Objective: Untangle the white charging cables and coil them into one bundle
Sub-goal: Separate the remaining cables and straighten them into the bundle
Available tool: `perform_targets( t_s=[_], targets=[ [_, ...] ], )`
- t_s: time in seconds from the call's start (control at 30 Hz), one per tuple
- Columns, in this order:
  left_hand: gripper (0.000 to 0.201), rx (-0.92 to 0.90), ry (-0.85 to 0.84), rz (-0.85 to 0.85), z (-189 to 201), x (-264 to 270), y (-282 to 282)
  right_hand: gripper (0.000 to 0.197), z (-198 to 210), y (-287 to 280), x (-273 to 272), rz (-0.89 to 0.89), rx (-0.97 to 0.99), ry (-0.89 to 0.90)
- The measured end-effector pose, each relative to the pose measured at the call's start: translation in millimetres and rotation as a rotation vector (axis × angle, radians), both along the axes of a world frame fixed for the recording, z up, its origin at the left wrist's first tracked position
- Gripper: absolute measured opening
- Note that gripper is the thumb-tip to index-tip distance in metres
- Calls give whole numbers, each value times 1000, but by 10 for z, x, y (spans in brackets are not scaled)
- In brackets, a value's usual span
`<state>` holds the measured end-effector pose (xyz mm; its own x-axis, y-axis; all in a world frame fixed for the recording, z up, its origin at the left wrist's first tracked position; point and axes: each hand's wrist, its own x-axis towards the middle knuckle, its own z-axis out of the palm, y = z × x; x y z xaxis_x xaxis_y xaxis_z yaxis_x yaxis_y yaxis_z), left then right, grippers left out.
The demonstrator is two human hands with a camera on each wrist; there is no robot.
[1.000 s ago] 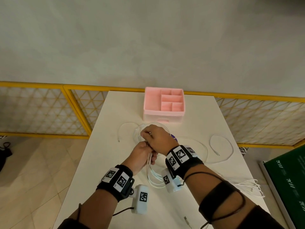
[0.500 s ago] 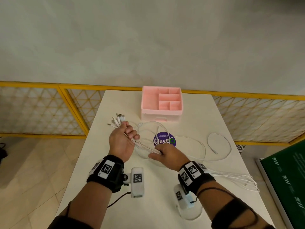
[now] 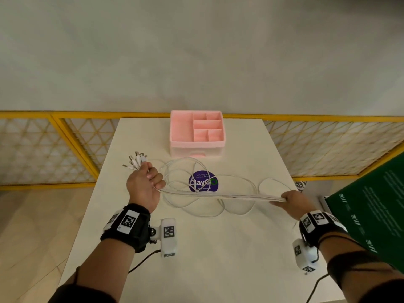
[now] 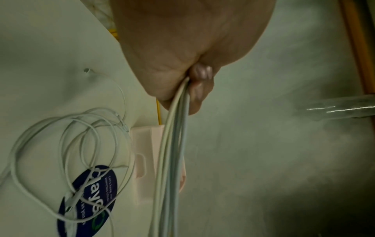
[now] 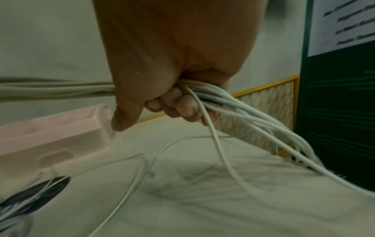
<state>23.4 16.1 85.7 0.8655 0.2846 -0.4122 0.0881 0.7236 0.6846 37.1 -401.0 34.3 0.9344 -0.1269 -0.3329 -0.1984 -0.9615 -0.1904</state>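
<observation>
I logged: left hand [image 3: 144,186] fisted round white cables [image 3: 220,195] | right hand [image 3: 294,201] gripped same strands | pink organizer [image 3: 175,136] beyond both hands, compartments showed only pink.

Office pantry: table sticker [image 3: 203,181] mentions pantries.

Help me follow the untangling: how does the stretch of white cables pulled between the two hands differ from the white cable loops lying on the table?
The held stretch is taut and nearly straight, strands gathered side by side; the loose loops curl slack and cross one another. The stretch hangs above the table, gripped by the left hand and right hand; the loops rest on it, over the purple sticker. Both are thin white cable.
</observation>
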Motion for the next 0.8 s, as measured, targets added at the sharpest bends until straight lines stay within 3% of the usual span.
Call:
perform_targets(
  t_s=[0.17, 0.3, 0.37, 0.43, 0.53, 0.63, 0.7, 0.77, 0.8],
  targets=[
    [37, -32, 10, -31, -74, -7, -133, 27, 347, -526, 34, -304, -108, -159],
    [37, -10, 1, -71, -78, -18, -265, 48, 586, -714, -45, -446, -247, -408],
    [37, 10, -8, -93, -88, -30, -345, 48, 559, -742, -101, -497, -259, -491],
    [37, 12, -9, -103, -105, -39, -384, 36, 396, -762, -178, -505, -315, -371],
    [36, -15, 9, -99, -143, -43, -385, 25, -62, -826, -349, -479, -297, -33],
    [36, -16, 26, -102, -177, -70, -379, 34, -574, -874, -523, -486, -216, 175],
    [36, -3, 36, -113, -194, -85, -374, 51, -783, -853, -625, -519, -174, 250],
    [36, 12, 37, -118, -199, -97, -363, 85, -849, -757, -636, -563, -175, 294],
    [36, 16, 36, -116, -204, -103, -357, 101, -809, -654, -598, -503, -229, 327]
  ],
)
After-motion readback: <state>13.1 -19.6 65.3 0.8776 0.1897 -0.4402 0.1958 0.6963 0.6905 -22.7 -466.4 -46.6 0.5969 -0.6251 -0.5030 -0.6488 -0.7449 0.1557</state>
